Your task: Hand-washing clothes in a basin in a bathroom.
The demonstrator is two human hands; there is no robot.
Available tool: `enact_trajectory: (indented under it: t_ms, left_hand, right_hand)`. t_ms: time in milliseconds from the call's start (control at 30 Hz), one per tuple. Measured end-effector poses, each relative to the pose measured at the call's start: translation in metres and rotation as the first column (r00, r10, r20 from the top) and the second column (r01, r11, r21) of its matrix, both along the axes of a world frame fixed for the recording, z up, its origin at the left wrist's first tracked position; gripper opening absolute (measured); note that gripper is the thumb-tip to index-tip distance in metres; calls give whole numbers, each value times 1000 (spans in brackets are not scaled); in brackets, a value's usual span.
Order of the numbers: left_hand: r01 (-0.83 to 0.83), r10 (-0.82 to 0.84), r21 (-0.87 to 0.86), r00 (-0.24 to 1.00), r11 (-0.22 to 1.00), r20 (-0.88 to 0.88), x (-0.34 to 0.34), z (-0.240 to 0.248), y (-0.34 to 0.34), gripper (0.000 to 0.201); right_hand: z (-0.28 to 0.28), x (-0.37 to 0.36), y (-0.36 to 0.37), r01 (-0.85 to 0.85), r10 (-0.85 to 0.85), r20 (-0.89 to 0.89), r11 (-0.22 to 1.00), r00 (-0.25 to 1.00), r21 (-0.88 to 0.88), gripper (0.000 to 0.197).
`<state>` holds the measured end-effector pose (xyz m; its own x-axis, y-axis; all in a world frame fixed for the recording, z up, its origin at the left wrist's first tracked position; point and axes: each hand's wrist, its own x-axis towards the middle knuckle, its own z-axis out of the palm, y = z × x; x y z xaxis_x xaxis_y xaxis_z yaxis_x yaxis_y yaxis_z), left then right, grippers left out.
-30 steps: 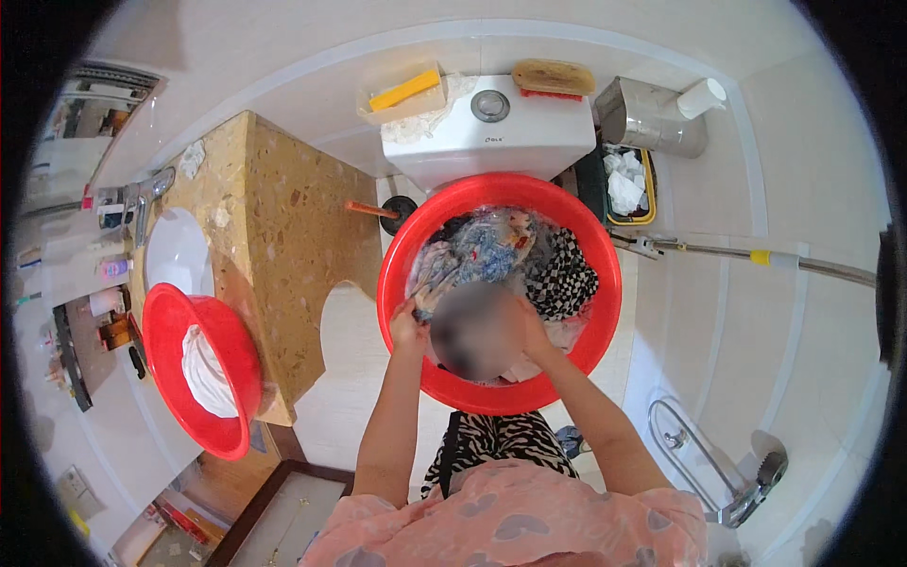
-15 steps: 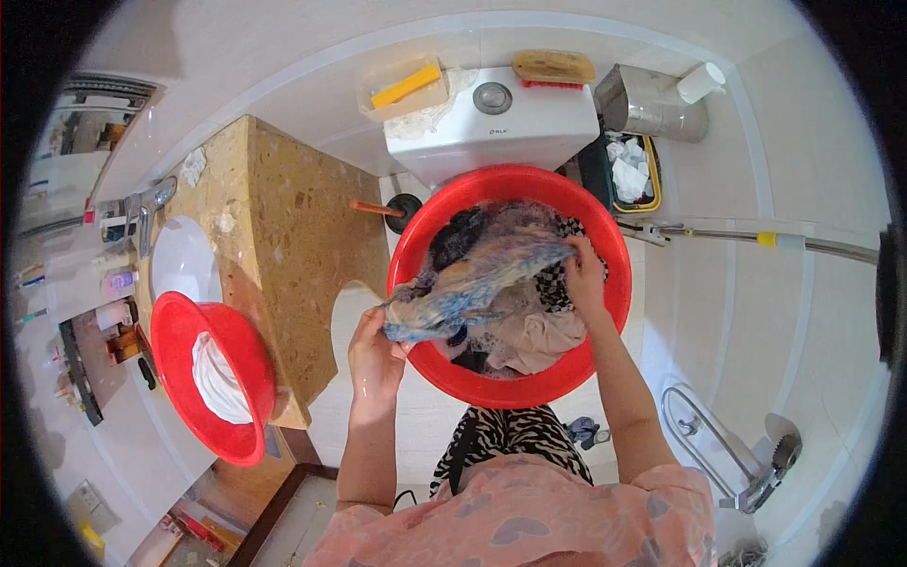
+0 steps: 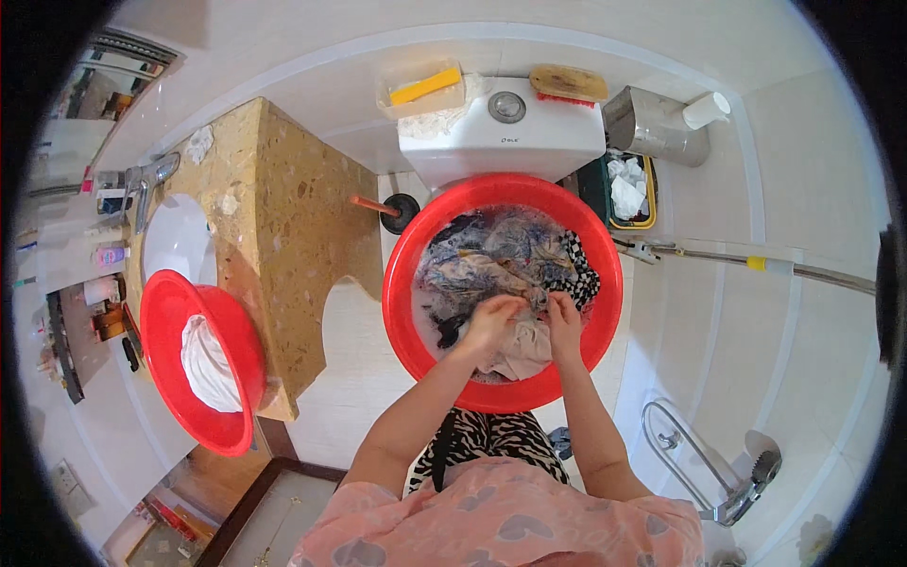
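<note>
A large red basin point(image 3: 402, 312) in front of me holds wet laundry in sudsy water. Both hands are low over its near half, close together. Between them is a bunched edge of a blue and tan patterned cloth point(image 3: 487, 272), most of which is spread over the water. My left hand point(image 3: 495, 323) has its fingers curled at this edge, and my right hand point(image 3: 564, 323) pinches it from the other side. Beneath the hands lies a beige cloth point(image 3: 525, 353). A black-and-white checked cloth point(image 3: 582, 274) sits along the right side of the basin.
A smaller red basin point(image 3: 248, 378) with white cloth point(image 3: 206, 364) leans by the stone counter point(image 3: 288, 189) at left. Behind stand a toilet tank point(image 3: 501, 146) bearing a scrubbing brush point(image 3: 567, 83), a plunger point(image 3: 401, 213) and a waste bin point(image 3: 650, 215). A shower fitting point(image 3: 746, 491) is at right.
The patterned cloth, stretched between my hands above the basin, is now down in the water. My left hand has moved right and inward; my right hand has come down and left beside it.
</note>
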<state>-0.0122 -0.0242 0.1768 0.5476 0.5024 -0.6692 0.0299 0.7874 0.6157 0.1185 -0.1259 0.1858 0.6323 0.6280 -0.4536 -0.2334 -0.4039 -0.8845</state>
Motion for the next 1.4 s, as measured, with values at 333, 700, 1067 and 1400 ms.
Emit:
enact_trajectory:
  t_ms: [333,700,1067,1400]
  left_hand:
    - [429,-355,30,783,903,-511,-44,-76,43,27]
    - [203,-371,-373,805,905,-463,-94,-40,-26,19]
    - [931,-412,361,310,-51,-857,-17,-28,12,29]
    - [908,-262,349,287,-232,-921,-3,132,64,30]
  right_hand:
    - [9,-36,-5,-290,293,230,956,928,-47,13]
    - [0,-8,-35,626,-601,-510,766,616,-146,12]
    - [84,-47,-10,21,-18,54,999,998,-50,8]
    - [172,49,24,268,-292,75,936,954,226,9]
